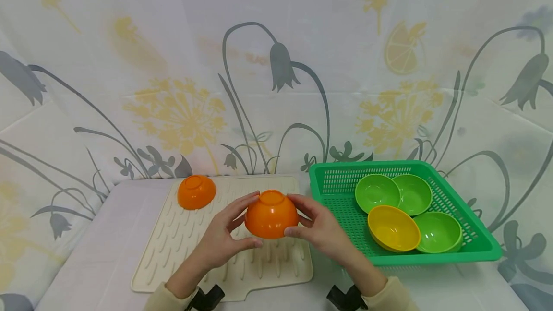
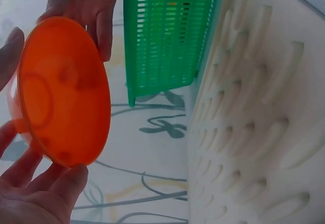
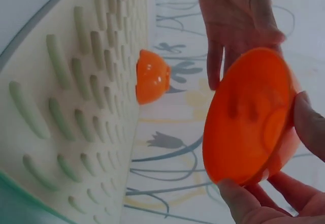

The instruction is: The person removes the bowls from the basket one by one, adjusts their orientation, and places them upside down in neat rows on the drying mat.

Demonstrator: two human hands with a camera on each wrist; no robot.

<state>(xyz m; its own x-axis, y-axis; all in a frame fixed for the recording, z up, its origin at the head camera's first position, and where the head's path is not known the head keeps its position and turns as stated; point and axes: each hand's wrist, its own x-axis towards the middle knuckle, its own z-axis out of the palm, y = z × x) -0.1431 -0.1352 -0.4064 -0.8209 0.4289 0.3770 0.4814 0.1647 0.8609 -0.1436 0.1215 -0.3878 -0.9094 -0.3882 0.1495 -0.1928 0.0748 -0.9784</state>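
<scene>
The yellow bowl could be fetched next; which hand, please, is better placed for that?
Likely the right hand: nearer the yellow bowl, though it and the left hand hold an orange bowl.

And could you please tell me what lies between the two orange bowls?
In the head view, part of the left hand and a strip of mat show between the held bowl and the other bowl.

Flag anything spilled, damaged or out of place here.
Nothing looks spilled, and the held orange bowl shows no visible damage. Only the yellow bowl stands out slightly: in the green basket, it appears tilted, overlapping green bowls as the lone yellow one.
</scene>
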